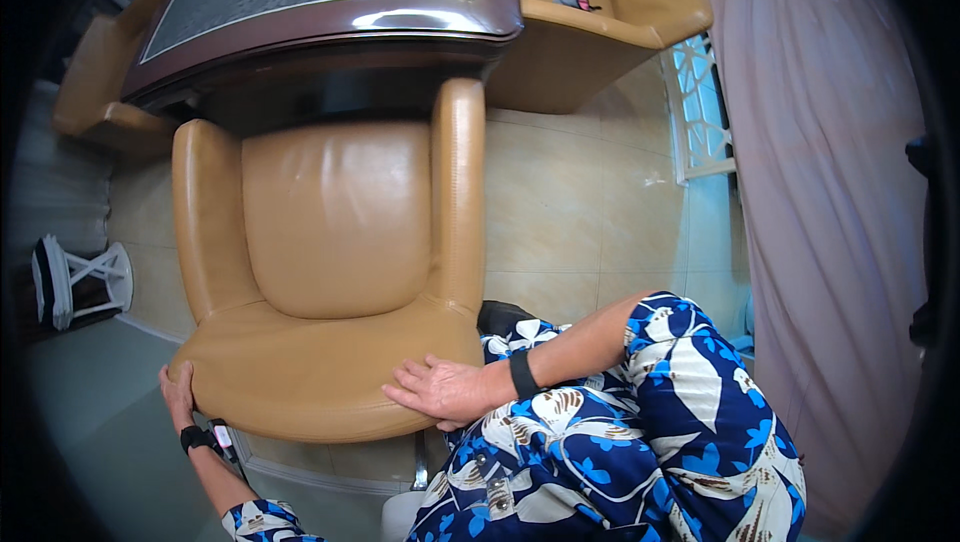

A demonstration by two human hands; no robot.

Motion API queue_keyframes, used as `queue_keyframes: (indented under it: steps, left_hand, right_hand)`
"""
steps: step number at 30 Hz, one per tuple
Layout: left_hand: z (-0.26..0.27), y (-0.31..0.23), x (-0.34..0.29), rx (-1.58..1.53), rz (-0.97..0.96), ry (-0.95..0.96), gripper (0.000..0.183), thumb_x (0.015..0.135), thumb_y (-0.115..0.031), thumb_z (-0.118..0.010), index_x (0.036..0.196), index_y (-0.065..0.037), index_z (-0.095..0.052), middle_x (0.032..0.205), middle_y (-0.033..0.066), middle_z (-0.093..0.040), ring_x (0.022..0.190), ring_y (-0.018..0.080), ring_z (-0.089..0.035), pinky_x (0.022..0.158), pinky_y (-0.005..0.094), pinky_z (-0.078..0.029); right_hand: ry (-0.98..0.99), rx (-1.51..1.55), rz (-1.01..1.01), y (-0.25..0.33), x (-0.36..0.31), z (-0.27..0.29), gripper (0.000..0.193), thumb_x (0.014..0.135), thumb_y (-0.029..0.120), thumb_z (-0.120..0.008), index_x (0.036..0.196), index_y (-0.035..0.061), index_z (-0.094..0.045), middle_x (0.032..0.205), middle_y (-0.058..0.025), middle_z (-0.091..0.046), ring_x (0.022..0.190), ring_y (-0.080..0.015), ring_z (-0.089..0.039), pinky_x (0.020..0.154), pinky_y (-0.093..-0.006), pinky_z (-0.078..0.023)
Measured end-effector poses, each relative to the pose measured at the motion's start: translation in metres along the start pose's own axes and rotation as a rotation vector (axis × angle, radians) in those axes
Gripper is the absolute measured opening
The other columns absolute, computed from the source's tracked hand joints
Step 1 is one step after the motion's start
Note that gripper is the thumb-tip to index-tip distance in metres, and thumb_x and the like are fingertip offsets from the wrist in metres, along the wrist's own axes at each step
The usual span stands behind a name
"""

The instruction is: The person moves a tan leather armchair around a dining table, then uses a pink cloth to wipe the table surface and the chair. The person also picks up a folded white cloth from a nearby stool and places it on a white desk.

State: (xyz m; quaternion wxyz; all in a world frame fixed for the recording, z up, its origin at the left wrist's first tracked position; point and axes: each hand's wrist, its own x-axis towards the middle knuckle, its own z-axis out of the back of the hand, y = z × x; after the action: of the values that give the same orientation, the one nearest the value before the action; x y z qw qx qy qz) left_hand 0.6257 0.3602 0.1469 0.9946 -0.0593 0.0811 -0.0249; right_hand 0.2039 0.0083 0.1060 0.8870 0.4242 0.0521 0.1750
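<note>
A tan leather armchair [335, 222] stands before me, its seat toward the table and its rounded backrest nearest to me. My left hand [178, 397] is closed round the left side of the backrest, the fingertips curled up over its edge. Across the right part of the same backrest lies my right hand [440, 389], gripping the rim with the fingers on top and the thumb low on the outer side. Dark bands circle both wrists, and a small device with a pinkish-white end [222, 434] hangs by the left one.
A dark glossy table [400, 20] with a grey patterned top stands beyond the armchair. Similar tan chairs are at its right [570, 52] and left [100, 92]; a small dark-and-pink item [577, 2] lies on the right one. A pink curtain [810, 192] hangs at right, a white stool [105, 277] at left.
</note>
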Motion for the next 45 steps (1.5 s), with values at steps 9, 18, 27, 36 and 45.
queue_keyframes:
  steps: [9, 18, 27, 36, 45]
  left_hand:
    - [-0.017, 0.012, 0.013, -0.563, -0.111, 0.088, 0.047, 0.082, -0.024, -0.067, 0.118, 0.004, -0.054, 0.109, 0.0092, -0.059, 0.1, 0.0167, -0.054, 0.09, 0.0276, -0.041]
    - [-0.019, -0.006, 0.02, -0.645, -0.093, 0.085, 0.04, 0.083, -0.02, -0.064, 0.114, 0.004, -0.058, 0.106, 0.0075, -0.061, 0.097, 0.0146, -0.055, 0.086, 0.026, -0.043]
    - [-0.014, 0.021, -0.002, -0.581, 0.008, 0.007, 0.038, 0.08, -0.021, -0.064, 0.11, 0.002, -0.061, 0.105, 0.009, -0.063, 0.096, 0.0158, -0.057, 0.087, 0.0268, -0.043]
    - [-0.027, 0.068, -0.038, -0.592, 0.187, -0.018, 0.037, 0.08, -0.022, -0.063, 0.108, 0.002, -0.062, 0.102, 0.0074, -0.064, 0.095, 0.0153, -0.057, 0.086, 0.0265, -0.043]
    - [-0.023, 0.074, -0.135, -0.601, 0.378, -0.145, 0.036, 0.08, -0.023, -0.064, 0.105, 0.003, -0.063, 0.099, 0.0078, -0.064, 0.092, 0.0147, -0.057, 0.084, 0.0259, -0.044]
  right_hand:
    - [-0.027, -0.048, 0.004, -0.013, -0.01, 0.008, 0.092, 0.056, 0.024, -0.077, 0.131, -0.0039, -0.031, 0.113, -0.0187, -0.048, 0.105, -0.0333, -0.049, 0.08, -0.0431, -0.043]
    - [0.038, -0.036, -0.021, -0.021, -0.002, 0.024, 0.088, 0.057, 0.022, -0.076, 0.13, -0.0014, -0.033, 0.107, -0.0146, -0.05, 0.102, -0.0291, -0.051, 0.075, -0.0418, -0.043]
    - [0.154, -0.07, -0.005, -0.017, 0.017, 0.038, 0.087, 0.06, 0.022, -0.076, 0.132, 0.0005, -0.032, 0.106, -0.0127, -0.051, 0.102, -0.027, -0.051, 0.077, -0.0414, -0.043]
    - [0.28, -0.06, 0.054, -0.031, 0.054, 0.047, 0.085, 0.06, 0.022, -0.075, 0.132, 0.0012, -0.035, 0.111, -0.0147, -0.051, 0.104, -0.0286, -0.052, 0.081, -0.0397, -0.042]
    - [0.403, -0.069, 0.159, -0.044, 0.048, 0.094, 0.088, 0.058, 0.024, -0.077, 0.134, 0.0041, -0.036, 0.123, -0.019, -0.05, 0.112, -0.0306, -0.051, 0.088, -0.0401, -0.041]
